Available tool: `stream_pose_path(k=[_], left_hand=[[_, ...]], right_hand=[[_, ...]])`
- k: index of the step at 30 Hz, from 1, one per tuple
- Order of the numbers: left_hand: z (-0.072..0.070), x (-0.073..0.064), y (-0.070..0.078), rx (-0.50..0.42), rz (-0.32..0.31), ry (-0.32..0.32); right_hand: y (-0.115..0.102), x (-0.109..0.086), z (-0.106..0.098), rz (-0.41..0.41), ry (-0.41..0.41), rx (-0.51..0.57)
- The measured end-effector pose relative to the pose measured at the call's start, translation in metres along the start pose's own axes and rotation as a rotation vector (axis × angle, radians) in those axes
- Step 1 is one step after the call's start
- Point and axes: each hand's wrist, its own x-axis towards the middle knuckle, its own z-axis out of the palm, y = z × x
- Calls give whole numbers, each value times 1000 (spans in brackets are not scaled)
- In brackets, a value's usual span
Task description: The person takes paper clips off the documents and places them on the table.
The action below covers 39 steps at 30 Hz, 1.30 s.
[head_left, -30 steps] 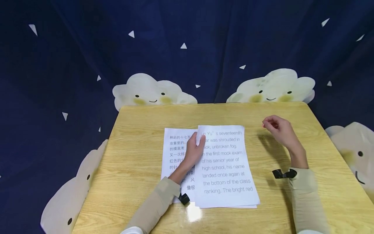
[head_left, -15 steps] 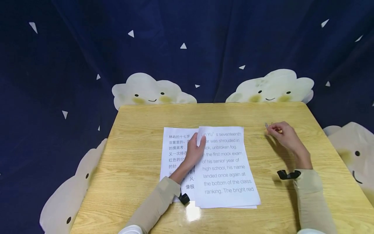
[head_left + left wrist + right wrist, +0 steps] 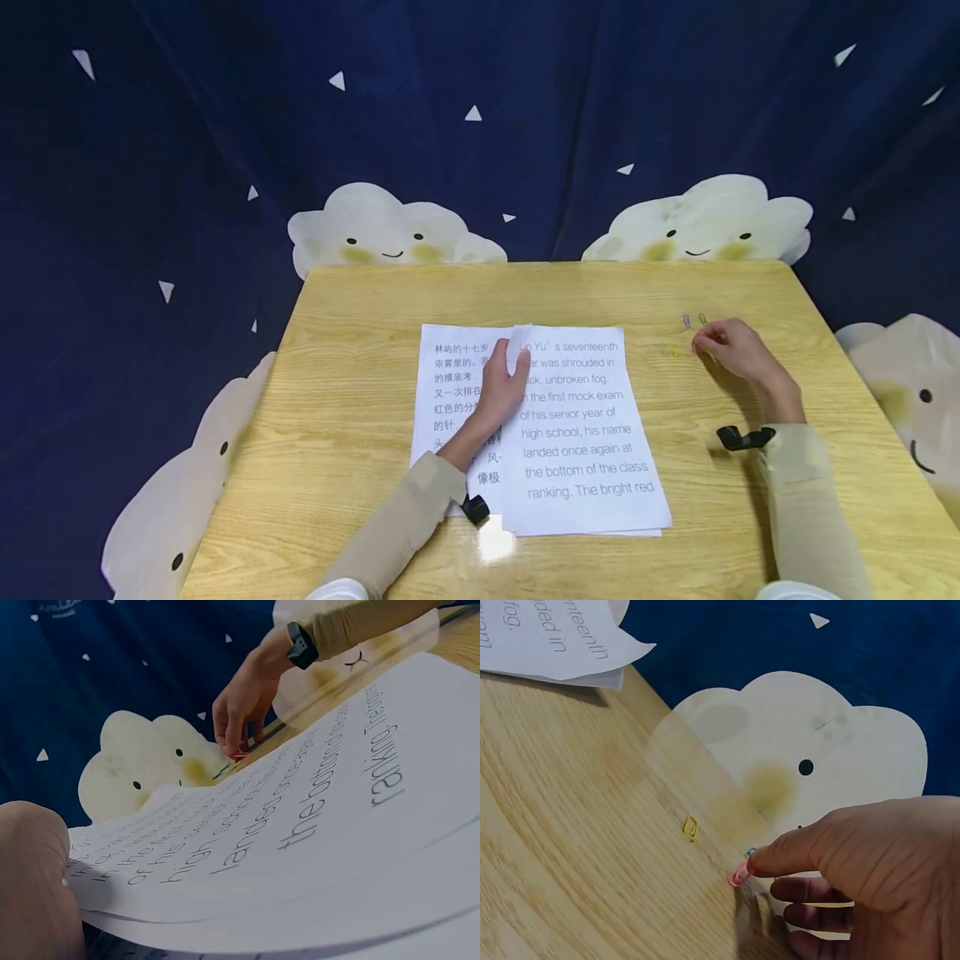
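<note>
My left hand (image 3: 504, 385) grips the left edge of the English-printed sheets (image 3: 585, 425), its thumb (image 3: 34, 862) on top. These overlap a sheet with Chinese text (image 3: 450, 392), partly covered by that hand and forearm. To the right of the papers, my right hand (image 3: 738, 348) pinches a small pink paper clip (image 3: 740, 877) low at the tabletop. A yellow paper clip (image 3: 690, 828) lies to its left. Just beyond the fingers are a blue paper clip (image 3: 686, 321) and a green paper clip (image 3: 702, 318). The right fingertips partly hide the pink clip.
The wooden table (image 3: 337, 333) has its far edge against a dark blue curtain (image 3: 420, 100) with white cloud shapes and small triangles. Black wrist cameras (image 3: 475, 509) sit on both forearms.
My right hand has moved lower and slightly right from its raised position, and the blue, green and yellow clips now show beside it. My left hand keeps its grip on the sheets.
</note>
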Motion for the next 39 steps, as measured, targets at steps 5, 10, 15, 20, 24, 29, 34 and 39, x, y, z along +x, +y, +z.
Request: stream_pose_path(k=[5,10,15,20,24,29,34,39], left_hand=[[5,1,2,-15,-9,-6],[11,5,7,38,20,-19],[18,13,15,185,46,10],[25,16,19,197,30,-7],[33,17,21,151,17,9],[44,20,23,137,13,11],[54,22,27,222,13,14],[61,25,27,258,-4,52]], right_hand=[[-2,4,-2,58,-9,-50],[-6,8,-4,124,-13,-66],[2,9,0,134,59,-73],[9,6,6,140,128,-78],[8,6,8,122,173,-71],[2,-1,14,98,280,-48],[-7,-10,23,116,373,-14],[-8,-14,31,128,421,0]])
